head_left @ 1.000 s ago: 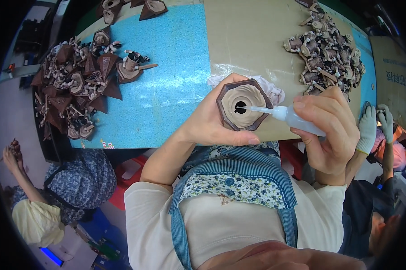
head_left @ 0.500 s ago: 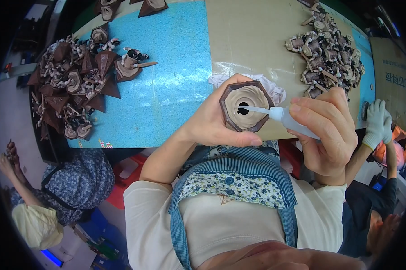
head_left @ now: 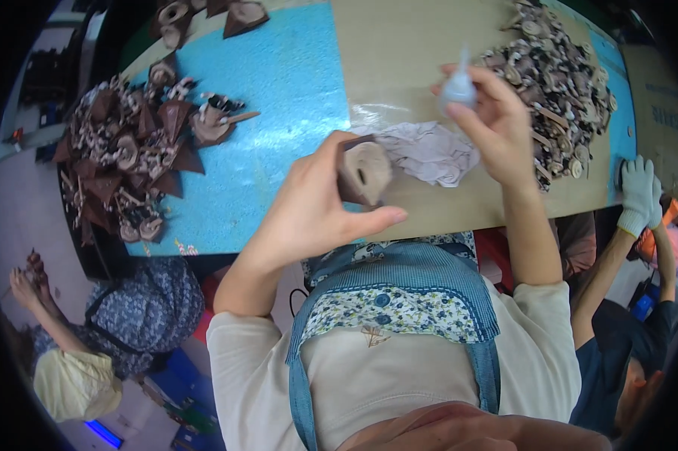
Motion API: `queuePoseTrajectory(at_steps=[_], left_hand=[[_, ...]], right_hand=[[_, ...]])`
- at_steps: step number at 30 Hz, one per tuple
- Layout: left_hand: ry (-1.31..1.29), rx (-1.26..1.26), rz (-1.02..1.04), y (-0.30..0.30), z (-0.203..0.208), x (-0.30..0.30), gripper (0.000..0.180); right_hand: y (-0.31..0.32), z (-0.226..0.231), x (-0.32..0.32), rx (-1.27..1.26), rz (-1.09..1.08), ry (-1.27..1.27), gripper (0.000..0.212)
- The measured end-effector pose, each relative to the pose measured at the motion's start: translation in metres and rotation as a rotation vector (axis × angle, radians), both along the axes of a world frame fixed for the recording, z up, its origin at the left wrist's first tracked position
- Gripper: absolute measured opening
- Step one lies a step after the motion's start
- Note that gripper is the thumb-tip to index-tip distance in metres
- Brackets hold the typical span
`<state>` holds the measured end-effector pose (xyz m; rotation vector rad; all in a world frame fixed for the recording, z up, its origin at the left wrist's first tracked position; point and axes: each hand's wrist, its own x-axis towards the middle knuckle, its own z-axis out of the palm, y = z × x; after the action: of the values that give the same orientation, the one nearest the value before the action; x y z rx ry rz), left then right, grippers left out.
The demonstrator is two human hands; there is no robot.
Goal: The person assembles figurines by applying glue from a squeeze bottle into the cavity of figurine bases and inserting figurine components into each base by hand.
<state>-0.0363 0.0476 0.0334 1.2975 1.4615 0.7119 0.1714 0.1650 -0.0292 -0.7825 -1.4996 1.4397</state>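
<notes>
My left hand (head_left: 316, 199) is wrapped round a brown faceted base (head_left: 366, 174) with a beige, rippled top and a dark hole in its middle. The base is tilted, its top facing to the right. Farther up and to the right, my right hand (head_left: 497, 113) grips a small translucent squeeze bottle (head_left: 459, 89), its thin nozzle pointing away from me. Bottle and base are well apart. Between the two hands, a crumpled whitish cloth (head_left: 433, 154) lies on the table.
A heap of brown bases and small figures (head_left: 121, 161) covers the table's left. At the right lies a pile of small spool-like figure parts (head_left: 553, 83). More brown pieces (head_left: 245, 16) rest at the far edge. A co-worker's gloved hands (head_left: 638, 195) are at the right; another person (head_left: 76, 376) sits left.
The squeeze bottle's nozzle has come out of the base's hole; my right hand has carried it away from me, nozzle upward. My left hand has shifted left and tilted the base.
</notes>
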Motion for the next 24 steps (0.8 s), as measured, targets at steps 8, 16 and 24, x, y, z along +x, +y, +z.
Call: queuePoseTrajectory(at_steps=[8, 16, 24], left_hand=[[0.548, 0.695, 0.060, 0.011, 0.010, -0.002, 0.076], [0.423, 0.899, 0.198, 0.015, -0.002, 0.004, 0.074], [0.070, 1.180, 0.298, 0.023, -0.022, 0.012, 0.072]], right_hand=[[0.003, -0.012, -0.009, 0.287, 0.014, -0.491, 0.047], [0.075, 0.021, 0.042, 0.900, -0.082, -1.241, 0.039], [0.092, 0.034, 0.031, 0.727, 0.236, -1.598, 0.035]])
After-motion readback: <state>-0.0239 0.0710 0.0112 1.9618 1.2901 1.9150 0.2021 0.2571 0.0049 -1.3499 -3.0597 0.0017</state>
